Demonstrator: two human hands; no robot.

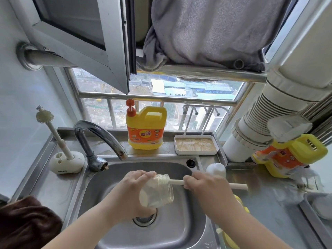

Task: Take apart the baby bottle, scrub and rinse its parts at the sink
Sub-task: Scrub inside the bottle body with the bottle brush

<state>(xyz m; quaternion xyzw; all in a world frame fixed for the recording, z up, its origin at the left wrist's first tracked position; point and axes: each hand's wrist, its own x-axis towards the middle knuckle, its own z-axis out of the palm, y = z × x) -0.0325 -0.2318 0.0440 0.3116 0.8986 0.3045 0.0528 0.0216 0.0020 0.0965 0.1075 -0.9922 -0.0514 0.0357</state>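
Observation:
Over the steel sink (179,229) my left hand (133,193) grips the clear baby bottle body (158,192), tilted with its threaded mouth up and to the right. My right hand (204,186) holds the cream handle of a bottle brush (239,186); the brush head is inside the bottle, which looks milky with foam. A white domed bottle cap (216,169) stands on the sink's right rim just behind my right hand. Yellow parts (240,203) lie on the counter under my right forearm, mostly hidden.
The curved tap (100,135) stands behind the basin, with no water running. A yellow detergent jug (146,127) and a white drying rack tray (196,145) sit on the back ledge. A small nipple brush in its holder (66,161) is at left, a second yellow jug (291,157) at right.

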